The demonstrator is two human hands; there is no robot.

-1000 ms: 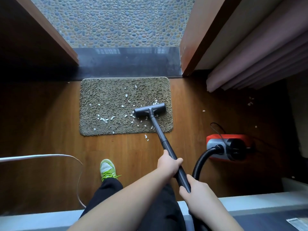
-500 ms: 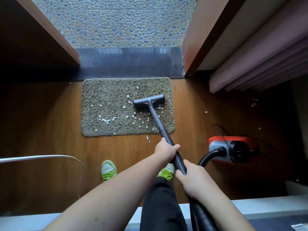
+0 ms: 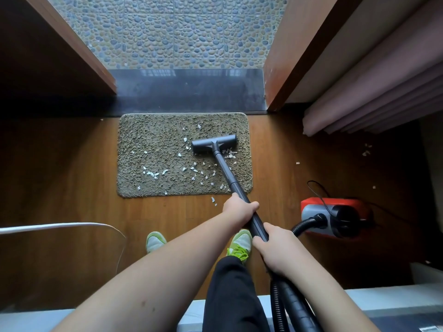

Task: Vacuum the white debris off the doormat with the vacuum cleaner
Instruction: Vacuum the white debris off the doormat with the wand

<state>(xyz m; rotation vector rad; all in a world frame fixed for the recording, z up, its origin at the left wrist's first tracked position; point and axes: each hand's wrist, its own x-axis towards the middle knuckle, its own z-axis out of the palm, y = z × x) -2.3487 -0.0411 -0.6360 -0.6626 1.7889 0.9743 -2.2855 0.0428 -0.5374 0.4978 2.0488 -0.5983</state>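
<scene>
Beyond both hands [image 3: 259, 226], doormat [image 3: 155, 149]

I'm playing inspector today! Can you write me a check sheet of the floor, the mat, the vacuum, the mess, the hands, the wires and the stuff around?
Surface: brown wooden floor, dark stone doorstep at the far side.
Job's things: doormat lies flat by the doorstep; vacuum head sits on its right part; wand slants back to the hands; white debris is scattered mostly over the mat's near half.
Clutter: white bits on the floor just off the mat; more far right.
Hands: left hand grips the wand; right hand grips it lower down.
Cables: black hose runs to the red vacuum body; white cord at left.
Surroundings: pebble tiles past the door, curtain right.
</scene>
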